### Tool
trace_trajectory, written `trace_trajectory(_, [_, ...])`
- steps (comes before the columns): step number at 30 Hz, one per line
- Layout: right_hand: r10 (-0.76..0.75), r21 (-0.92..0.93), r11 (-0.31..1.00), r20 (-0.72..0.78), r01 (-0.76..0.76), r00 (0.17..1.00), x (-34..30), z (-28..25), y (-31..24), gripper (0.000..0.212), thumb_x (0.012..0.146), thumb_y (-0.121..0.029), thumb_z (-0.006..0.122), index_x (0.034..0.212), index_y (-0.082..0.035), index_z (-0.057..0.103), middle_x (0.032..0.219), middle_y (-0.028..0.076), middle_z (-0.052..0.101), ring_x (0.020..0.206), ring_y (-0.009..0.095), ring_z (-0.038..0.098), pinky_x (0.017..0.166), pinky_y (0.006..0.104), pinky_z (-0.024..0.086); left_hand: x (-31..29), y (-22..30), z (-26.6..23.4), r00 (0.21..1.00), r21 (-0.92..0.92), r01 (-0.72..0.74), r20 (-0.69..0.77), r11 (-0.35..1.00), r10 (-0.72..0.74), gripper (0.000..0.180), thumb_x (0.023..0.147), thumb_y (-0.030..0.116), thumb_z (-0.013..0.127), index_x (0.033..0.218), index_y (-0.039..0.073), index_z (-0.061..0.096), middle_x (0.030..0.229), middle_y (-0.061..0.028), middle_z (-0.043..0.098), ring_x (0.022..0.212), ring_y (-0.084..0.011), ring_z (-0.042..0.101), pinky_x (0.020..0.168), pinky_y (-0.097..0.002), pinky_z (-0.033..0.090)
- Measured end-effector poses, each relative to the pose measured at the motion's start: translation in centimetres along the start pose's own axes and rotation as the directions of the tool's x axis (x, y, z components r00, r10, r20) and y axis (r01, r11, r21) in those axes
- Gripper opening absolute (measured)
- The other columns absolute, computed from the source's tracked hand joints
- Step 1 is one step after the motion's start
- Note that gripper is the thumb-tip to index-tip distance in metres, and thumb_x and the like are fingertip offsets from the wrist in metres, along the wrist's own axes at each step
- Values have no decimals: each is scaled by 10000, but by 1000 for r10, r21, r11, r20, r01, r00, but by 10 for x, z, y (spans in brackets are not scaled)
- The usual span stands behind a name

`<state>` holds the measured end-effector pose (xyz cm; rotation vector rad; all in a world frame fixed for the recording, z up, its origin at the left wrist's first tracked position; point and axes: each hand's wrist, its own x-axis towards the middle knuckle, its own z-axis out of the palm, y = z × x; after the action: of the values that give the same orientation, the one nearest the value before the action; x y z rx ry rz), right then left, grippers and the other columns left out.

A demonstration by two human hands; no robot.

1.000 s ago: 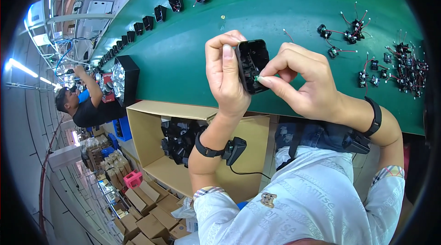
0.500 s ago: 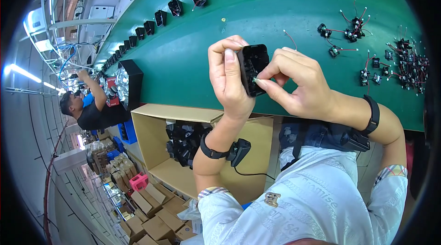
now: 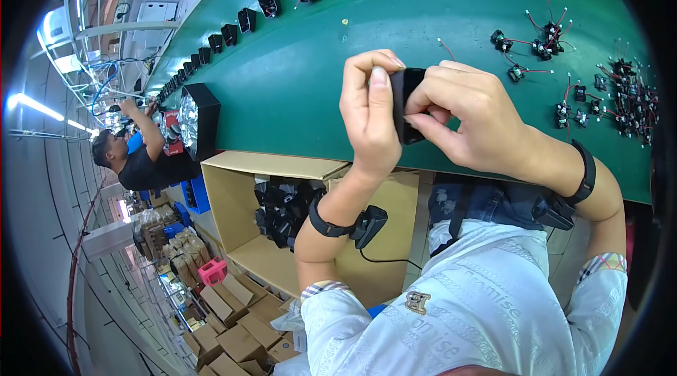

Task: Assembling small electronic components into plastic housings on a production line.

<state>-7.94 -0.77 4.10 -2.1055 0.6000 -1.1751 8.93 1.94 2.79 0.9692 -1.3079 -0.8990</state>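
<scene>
My left hand (image 3: 370, 115) grips a small black open-sided plastic housing (image 3: 400, 105) above the green table, thumb along its near side. The fingertips of my right hand (image 3: 472, 112) are pinched and reach into the housing's open side. Whatever they hold is hidden by the fingers and the housing wall. A thin red wire (image 3: 446, 48) lies on the table just beyond my hands. To the right, small black parts with red wires and white plugs (image 3: 631, 101) lie in a pile, with several looser ones (image 3: 546, 45) nearer my right hand.
A row of similar black housings (image 3: 269, 3) curves along the far left of the green table (image 3: 282, 87). Below its edge, a cardboard box (image 3: 233, 214) holds black plastic pieces (image 3: 285, 210). Another person (image 3: 151, 157) works at the left, near a black box (image 3: 206, 119).
Both hands have shifted slightly right with the housing. The housing has turned so its side wall faces me more, and its inside, seen before with a small light-coloured piece at my right fingertips, is mostly hidden.
</scene>
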Motion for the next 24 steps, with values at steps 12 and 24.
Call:
trace_trajectory(12, [20,-23,1000,27,-19,999,4,-2,-2,368,642,-125,847,966,-83,679,1084,98,550,952,267,547,780,377,468,4,-1,-9,989,-158,91,-102,983,-108,156,1061,176,431,1094,49,516,1006,-83,561,864,-119,538,778,-260,489])
trace_trajectory(24, [117,232,958,227,-170,967,8,-12,7,320,675,-91,817,946,-37,657,1333,128,548,1151,257,572,888,367,480,9,8,-2,999,116,20,-33,993,-16,245,1014,124,425,1190,-27,504,1149,-142,574,1127,-206,524,983,-340,424])
